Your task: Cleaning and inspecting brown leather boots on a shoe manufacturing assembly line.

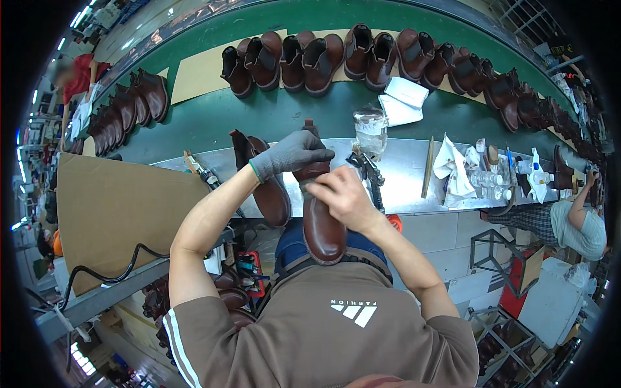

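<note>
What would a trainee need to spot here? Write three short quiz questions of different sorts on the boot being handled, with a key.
1. True or false: the left hand wears a grey glove.
2. Multiple choice: the brown boot in the hands is held A) over the person's lap, B) on the green conveyor belt, C) on the cardboard sheet.
3. Fill in: the right hand is ____ (gloved/bare).

Key: 1 true; 2 A; 3 bare.
</note>
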